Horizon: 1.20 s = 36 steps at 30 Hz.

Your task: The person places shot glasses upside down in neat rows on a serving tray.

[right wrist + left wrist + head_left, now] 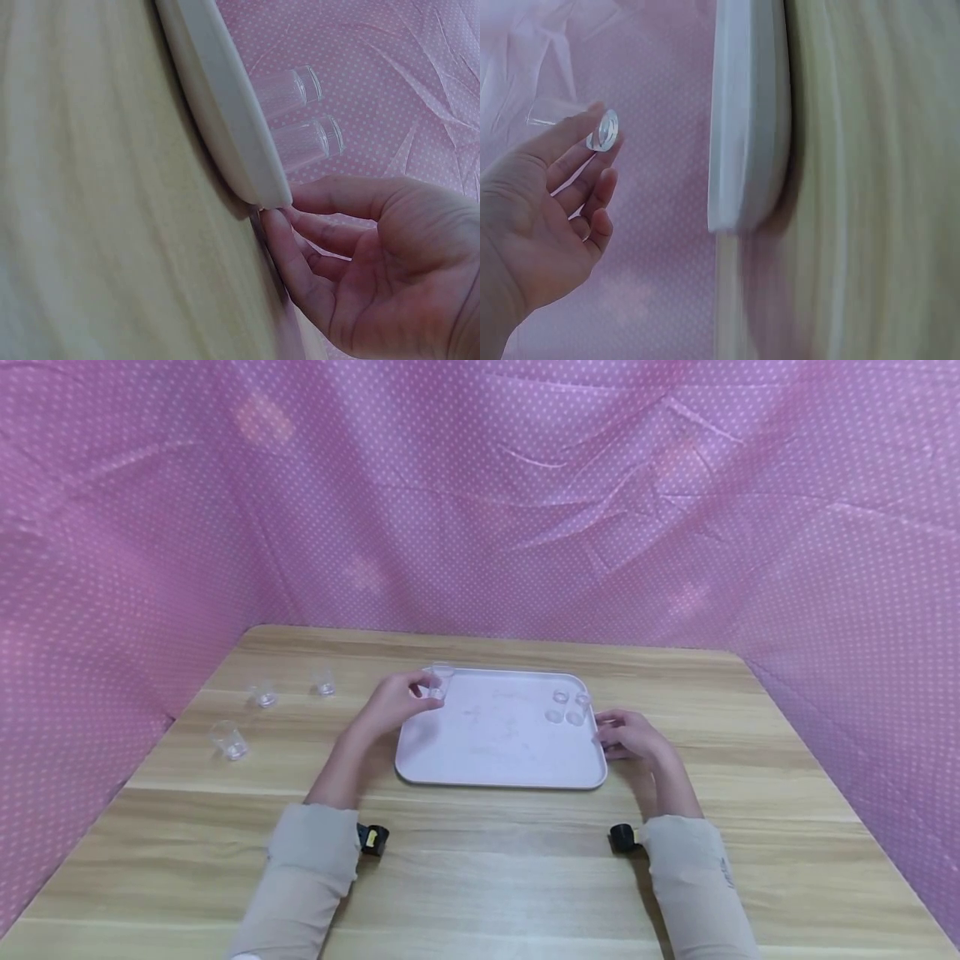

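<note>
A clear drinking glass (pixel 441 680) is held upright by my left hand (pixel 397 700), over the far left part of a white tray (pixel 487 752). In the left wrist view, the fingertips pinch the glass near its thick base (pixel 604 131), which is apart from the tray. My right hand (pixel 633 735) is at the tray's right side. In the right wrist view, its fingers (pixel 337 196) grip the tray's rim. Two clear glasses (pixel 304 142) stand upside down on the tray near that side, thick bases up.
Three more clear glasses stand on the wooden table (pixel 487 877) to the left: a front one (pixel 231 742), a middle one (pixel 265 697) and a back one (pixel 325 685). A pink dotted curtain (pixel 480 527) encloses the table's back and sides.
</note>
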Tool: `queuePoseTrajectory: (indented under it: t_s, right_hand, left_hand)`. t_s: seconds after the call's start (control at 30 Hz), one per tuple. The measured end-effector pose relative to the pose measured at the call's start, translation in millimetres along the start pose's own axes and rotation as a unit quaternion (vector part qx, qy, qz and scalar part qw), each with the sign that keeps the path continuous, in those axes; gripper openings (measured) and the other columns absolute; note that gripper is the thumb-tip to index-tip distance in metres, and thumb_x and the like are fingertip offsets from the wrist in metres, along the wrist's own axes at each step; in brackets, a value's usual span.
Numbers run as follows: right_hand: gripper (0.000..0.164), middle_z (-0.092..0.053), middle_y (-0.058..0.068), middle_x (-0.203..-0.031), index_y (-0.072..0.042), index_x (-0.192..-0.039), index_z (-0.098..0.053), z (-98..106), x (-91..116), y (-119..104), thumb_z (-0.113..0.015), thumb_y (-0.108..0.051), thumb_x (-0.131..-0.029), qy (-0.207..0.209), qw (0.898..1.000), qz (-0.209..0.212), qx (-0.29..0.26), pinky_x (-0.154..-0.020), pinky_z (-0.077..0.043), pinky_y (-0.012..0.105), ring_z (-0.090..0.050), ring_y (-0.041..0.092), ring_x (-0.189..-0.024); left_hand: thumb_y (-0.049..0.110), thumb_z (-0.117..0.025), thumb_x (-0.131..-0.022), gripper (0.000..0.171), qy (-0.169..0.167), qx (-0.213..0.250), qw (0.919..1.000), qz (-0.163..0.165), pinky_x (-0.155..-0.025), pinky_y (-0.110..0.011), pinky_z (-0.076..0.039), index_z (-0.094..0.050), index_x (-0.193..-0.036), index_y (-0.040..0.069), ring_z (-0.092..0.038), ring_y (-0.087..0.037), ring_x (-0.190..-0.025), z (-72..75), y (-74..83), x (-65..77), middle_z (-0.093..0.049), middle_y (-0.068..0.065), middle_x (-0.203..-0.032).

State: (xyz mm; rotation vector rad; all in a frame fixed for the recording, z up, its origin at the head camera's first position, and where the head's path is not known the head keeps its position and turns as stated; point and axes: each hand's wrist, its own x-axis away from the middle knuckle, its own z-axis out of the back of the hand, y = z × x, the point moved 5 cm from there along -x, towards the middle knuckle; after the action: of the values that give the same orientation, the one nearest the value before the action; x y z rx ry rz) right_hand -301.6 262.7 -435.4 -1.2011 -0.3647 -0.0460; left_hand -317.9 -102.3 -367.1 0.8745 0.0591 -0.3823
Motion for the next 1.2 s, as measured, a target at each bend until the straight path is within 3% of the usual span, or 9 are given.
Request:
queuePoseTrajectory:
  t_s: [0.37,0.6,0.83,1.2]
  right_hand:
    - [0.05,-0.054,0.024,-0.112,0.01,-0.133,-0.036,1,0,0,-0.055,0.0,-0.087,0.001,1.0,-0.001,0.006,-0.074,-0.052,0.033,-0.059,0.016,-0.081]
    - [0.051,-0.057,0.019,-0.103,0.01,-0.133,-0.035,0,0,0,-0.055,0.001,-0.087,-0.003,1.0,0.0,-0.006,-0.072,-0.052,0.031,-0.059,0.015,-0.078]
    - [0.05,-0.06,0.015,-0.096,0.011,-0.132,-0.035,0,-1,0,-0.054,0.002,-0.086,-0.003,1.0,0.001,-0.016,-0.071,-0.052,0.031,-0.059,0.014,-0.076]
    - [0.05,-0.058,0.018,-0.1,0.012,-0.132,-0.035,0,0,0,-0.053,0.003,-0.086,-0.006,1.0,0.01,-0.019,-0.07,-0.053,0.031,-0.059,0.015,-0.077]
  left_hand:
    - [0.02,-0.072,-0.08,0.034,-0.017,-0.003,0.9998,-0.007,-0.068,-0.03,-0.041,-0.066,-0.108,0.003,-0.052,-0.02,-0.083,-29.4,16.2,-27.6,-0.065,-0.009,-0.099]
    - [0.028,-0.072,-0.079,0.034,-0.004,-0.027,0.9996,0.003,-0.061,-0.027,-0.039,-0.068,-0.107,0.009,-0.05,-0.017,-0.076,-38.6,23.9,-37.6,-0.064,-0.005,-0.101]
    - [0.03,-0.071,-0.08,0.036,-0.001,-0.028,0.9995,0.013,-0.058,-0.026,-0.041,-0.067,-0.109,0.009,-0.05,-0.016,-0.072,-47.1,30.3,-44.8,-0.063,-0.005,-0.102]
    - [0.029,-0.072,-0.079,0.033,0.045,-0.026,0.9985,0.019,-0.06,-0.027,-0.041,-0.066,-0.106,0.01,-0.052,-0.016,-0.072,-56.9,32.2,-50.4,-0.064,-0.006,-0.102]
